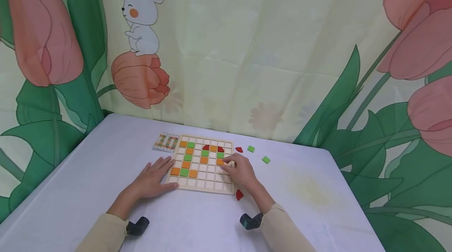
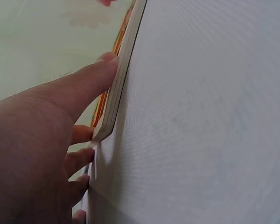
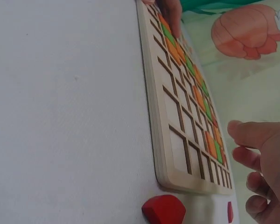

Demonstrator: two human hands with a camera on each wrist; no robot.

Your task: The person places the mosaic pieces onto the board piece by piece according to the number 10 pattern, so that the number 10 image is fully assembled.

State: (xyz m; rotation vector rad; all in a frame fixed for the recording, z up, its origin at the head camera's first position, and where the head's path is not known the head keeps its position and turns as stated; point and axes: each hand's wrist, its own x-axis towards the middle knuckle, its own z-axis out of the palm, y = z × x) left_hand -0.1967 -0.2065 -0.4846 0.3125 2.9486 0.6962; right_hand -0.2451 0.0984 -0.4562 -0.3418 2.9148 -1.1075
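A wooden grid board (image 1: 208,190) lies on the table, with several orange, green and red tiles in its cells. My left hand (image 1: 152,179) rests at the board's left front corner. Its thumb touches the front rim and its other fingers reach along the left side. Over the board's right part is my right hand (image 1: 241,168), thumb and index fingertips right at an orange tile (image 1: 220,162). In the right wrist view the right hand (image 3: 266,163) has loosely bent fingers and no piece showing between them. Below a green tile (image 1: 220,155) sits that orange tile.
A patterned card (image 1: 165,142) lies by the board's back left corner. Right of the board are two loose green tiles, one nearer (image 1: 251,148) and one farther (image 1: 266,159), and a red piece (image 1: 239,150). Another red piece (image 1: 239,194) lies by the front right corner.
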